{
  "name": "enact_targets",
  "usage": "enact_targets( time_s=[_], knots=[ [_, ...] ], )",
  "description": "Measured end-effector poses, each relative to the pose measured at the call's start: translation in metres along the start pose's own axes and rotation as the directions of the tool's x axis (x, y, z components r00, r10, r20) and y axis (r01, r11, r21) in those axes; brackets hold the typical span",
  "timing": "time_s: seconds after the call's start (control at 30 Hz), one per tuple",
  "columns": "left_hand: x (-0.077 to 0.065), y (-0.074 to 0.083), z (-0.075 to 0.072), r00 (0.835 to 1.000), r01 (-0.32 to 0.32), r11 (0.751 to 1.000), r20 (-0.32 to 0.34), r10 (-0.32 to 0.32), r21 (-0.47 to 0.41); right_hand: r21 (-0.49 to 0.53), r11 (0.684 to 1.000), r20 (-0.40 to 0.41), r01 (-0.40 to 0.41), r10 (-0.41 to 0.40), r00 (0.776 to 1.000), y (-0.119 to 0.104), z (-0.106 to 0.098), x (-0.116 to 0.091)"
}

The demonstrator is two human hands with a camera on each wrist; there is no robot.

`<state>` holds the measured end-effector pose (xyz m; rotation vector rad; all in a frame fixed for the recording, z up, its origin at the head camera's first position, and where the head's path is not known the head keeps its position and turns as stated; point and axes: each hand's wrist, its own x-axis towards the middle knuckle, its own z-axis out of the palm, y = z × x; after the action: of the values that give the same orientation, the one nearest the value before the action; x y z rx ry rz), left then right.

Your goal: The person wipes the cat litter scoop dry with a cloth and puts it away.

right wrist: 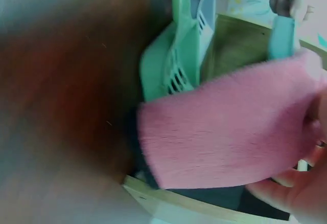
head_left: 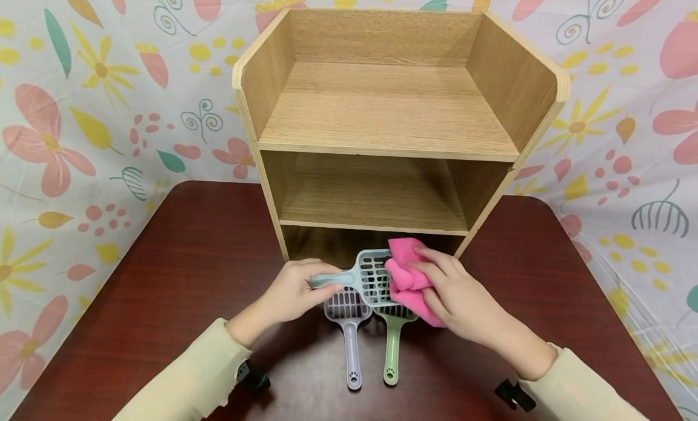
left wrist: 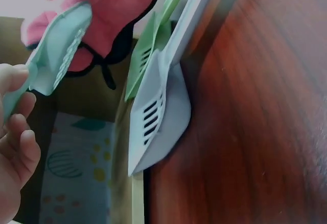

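Note:
My left hand (head_left: pixel 302 291) grips the handle of a light blue litter scoop (head_left: pixel 375 275), held level above the table with its slotted head pointing right. My right hand (head_left: pixel 455 294) holds a bunched pink cloth (head_left: pixel 409 269) against the right side of that head. In the left wrist view the cloth (left wrist: pixel 115 9) shows a dark edge and lies behind the blue scoop (left wrist: pixel 59 50). Below, a purple-grey litter scoop (head_left: pixel 351 348) and a green litter scoop (head_left: pixel 392 348) lie side by side, handles toward me. The cloth (right wrist: pixel 225 127) hides part of the blue scoop in the right wrist view.
A wooden shelf unit (head_left: pixel 382 148) with a raised-rim top and two openings below stands at the back of the dark red-brown table (head_left: pixel 180 288). The two lying scoops have their heads at its front edge. A floral-patterned cloth backdrop (head_left: pixel 131 106) hangs behind and at both sides.

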<state>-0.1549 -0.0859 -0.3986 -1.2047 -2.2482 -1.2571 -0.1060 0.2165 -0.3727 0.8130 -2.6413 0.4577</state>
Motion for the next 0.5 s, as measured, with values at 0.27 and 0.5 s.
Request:
enact_targets(
  time_s=[0.27, 0.5],
  knots=[
    [0.008, 0.000, -0.004, 1.000, -0.012, 1.000, 0.018, 0.012, 0.007, 0.084, 0.990, -0.139, 0.113, -0.101, 0.985, -0.016, 0.000, 0.003],
    [0.010, 0.002, -0.001, 0.999, 0.032, 0.999, 0.018, -0.031, -0.031, -0.034, 0.981, -0.121, 0.189, -0.192, 0.974, -0.031, 0.005, 0.006]
  ],
)
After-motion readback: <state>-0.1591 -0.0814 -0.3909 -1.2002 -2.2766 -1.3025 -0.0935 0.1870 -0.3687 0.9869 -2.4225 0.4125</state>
